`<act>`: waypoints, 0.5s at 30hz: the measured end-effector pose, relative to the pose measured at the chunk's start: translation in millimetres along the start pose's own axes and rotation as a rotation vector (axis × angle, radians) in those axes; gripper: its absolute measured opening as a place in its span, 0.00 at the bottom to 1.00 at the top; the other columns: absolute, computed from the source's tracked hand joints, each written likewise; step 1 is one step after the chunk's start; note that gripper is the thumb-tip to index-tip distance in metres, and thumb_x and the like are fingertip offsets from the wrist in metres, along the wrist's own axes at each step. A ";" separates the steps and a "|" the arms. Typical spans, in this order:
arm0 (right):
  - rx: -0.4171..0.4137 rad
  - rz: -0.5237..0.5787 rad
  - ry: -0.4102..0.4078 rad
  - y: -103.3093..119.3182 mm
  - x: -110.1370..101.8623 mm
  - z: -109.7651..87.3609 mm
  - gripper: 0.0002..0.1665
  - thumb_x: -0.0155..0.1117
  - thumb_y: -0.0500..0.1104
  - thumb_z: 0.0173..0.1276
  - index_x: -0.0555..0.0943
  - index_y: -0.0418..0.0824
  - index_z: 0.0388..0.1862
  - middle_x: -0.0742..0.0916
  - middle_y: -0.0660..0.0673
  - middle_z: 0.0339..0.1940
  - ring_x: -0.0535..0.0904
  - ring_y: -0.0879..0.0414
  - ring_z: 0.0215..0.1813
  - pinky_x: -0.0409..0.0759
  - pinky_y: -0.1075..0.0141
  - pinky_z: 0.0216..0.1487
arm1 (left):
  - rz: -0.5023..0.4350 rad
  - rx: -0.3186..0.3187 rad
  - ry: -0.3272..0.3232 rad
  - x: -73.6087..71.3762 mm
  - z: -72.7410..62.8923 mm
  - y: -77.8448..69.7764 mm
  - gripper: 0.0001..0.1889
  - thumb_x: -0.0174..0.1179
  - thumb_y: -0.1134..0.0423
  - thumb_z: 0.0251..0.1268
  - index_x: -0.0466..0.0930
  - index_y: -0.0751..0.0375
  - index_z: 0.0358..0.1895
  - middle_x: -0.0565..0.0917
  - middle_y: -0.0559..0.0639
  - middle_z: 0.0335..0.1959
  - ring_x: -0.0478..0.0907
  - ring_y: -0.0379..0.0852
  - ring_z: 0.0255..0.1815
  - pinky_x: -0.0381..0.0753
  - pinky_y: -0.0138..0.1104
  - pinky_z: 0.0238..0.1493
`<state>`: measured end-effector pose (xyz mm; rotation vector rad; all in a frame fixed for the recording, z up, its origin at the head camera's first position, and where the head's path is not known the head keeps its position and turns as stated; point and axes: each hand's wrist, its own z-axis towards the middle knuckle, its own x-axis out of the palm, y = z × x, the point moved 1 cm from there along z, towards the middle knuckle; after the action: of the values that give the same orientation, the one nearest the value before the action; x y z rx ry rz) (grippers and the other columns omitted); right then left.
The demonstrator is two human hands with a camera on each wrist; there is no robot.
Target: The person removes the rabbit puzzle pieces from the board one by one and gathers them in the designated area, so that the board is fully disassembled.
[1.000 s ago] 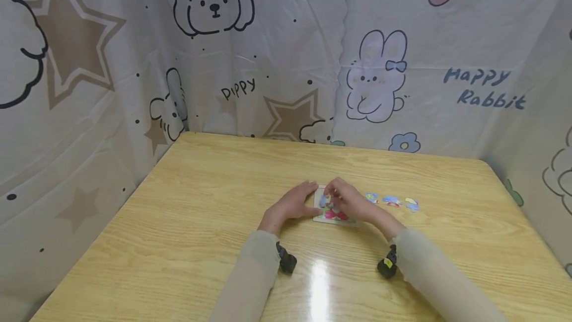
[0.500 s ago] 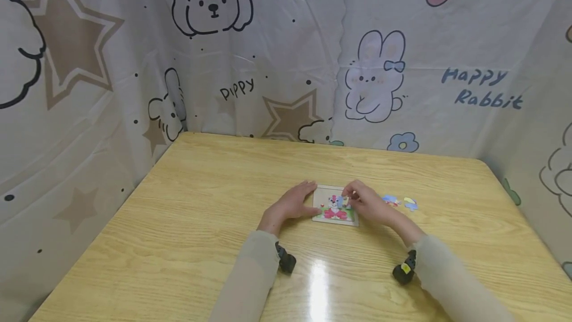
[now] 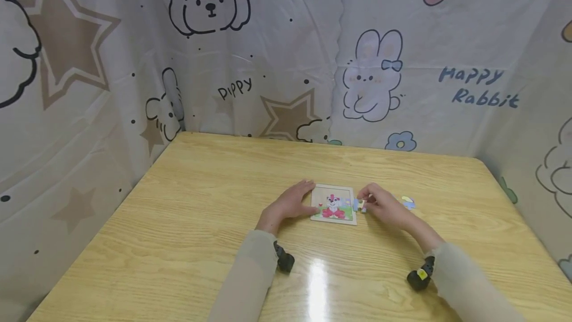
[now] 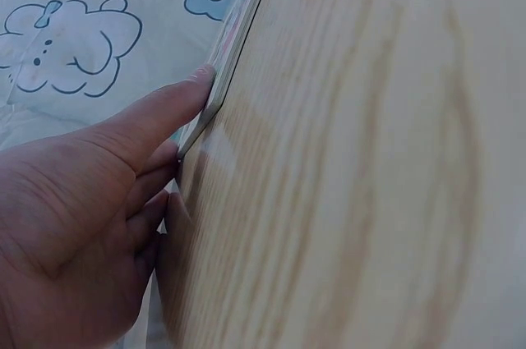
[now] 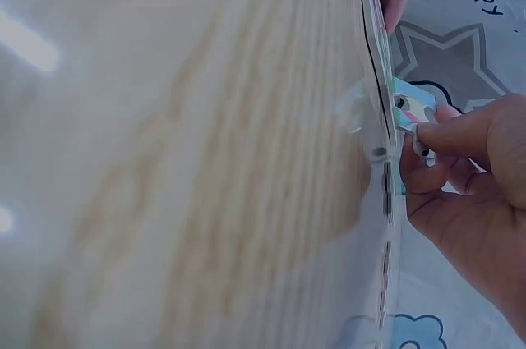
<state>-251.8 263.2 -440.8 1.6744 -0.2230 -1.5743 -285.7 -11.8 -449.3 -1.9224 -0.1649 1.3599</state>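
A square wooden puzzle board with a partly filled animal picture in pink, white and green lies flat on the table. My left hand holds its left side, fingers at the back corner and thumb tip over the front part of that edge. In the left wrist view the thumb lies against the board's corner. Just off the board's right edge, my right hand pinches a light-blue puzzle piece with yellow and dark markings. The right wrist view shows this piece tilted up between thumb and fingers.
A blue and yellow puzzle piece lies on the wooden table beyond the right hand. Seen edge-on in the right wrist view, several flat pieces line up beside the board. A printed curtain encloses the table's back and sides.
My right hand has moved right with the pinched piece, from over the board to just past its right edge, uncovering the picture. My left hand stays on the board's left side.
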 end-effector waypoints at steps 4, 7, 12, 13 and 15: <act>0.015 -0.009 0.002 -3.4 -3.5 -5.8 0.10 0.54 0.26 0.69 0.74 0.34 0.47 0.81 0.37 0.49 0.80 0.45 0.52 0.83 0.63 0.51 | -0.010 0.000 -0.004 -0.3 -1.1 0.0 0.41 0.66 0.51 0.63 0.59 0.56 0.76 0.57 0.51 0.79 0.48 0.50 0.82 0.50 0.45 0.82; 0.017 -0.005 0.004 -5.7 -5.9 -9.4 0.10 0.54 0.26 0.69 0.74 0.34 0.47 0.80 0.37 0.49 0.80 0.46 0.51 0.82 0.67 0.49 | -0.012 0.000 -0.006 -0.4 -1.1 0.1 0.40 0.66 0.51 0.63 0.59 0.55 0.76 0.57 0.51 0.79 0.48 0.50 0.82 0.50 0.44 0.82; 0.005 0.004 0.005 -6.1 -9.3 -14.2 0.09 0.55 0.26 0.68 0.74 0.32 0.45 0.81 0.36 0.48 0.80 0.46 0.50 0.82 0.71 0.47 | -0.014 0.004 -0.002 -0.2 0.0 0.7 0.40 0.66 0.51 0.62 0.59 0.55 0.76 0.58 0.51 0.79 0.48 0.50 0.82 0.50 0.44 0.82; 0.005 0.003 0.006 -6.4 -9.7 -15.0 0.09 0.55 0.26 0.68 0.74 0.32 0.45 0.81 0.37 0.47 0.80 0.46 0.49 0.81 0.71 0.47 | -0.013 0.005 -0.002 0.0 0.2 0.8 0.40 0.66 0.50 0.62 0.59 0.55 0.76 0.58 0.51 0.79 0.48 0.50 0.82 0.50 0.44 0.82; 0.006 0.000 0.007 -7.2 -10.4 -16.1 0.08 0.55 0.26 0.68 0.74 0.33 0.45 0.81 0.37 0.47 0.80 0.47 0.49 0.81 0.72 0.46 | -0.011 0.005 -0.002 0.3 0.7 1.1 0.40 0.66 0.50 0.62 0.59 0.55 0.76 0.58 0.51 0.79 0.48 0.50 0.82 0.50 0.44 0.82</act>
<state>-242.3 281.2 -439.3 1.6838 -0.2240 -1.5696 -286.6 -12.1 -450.4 -1.9129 -0.1727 1.3540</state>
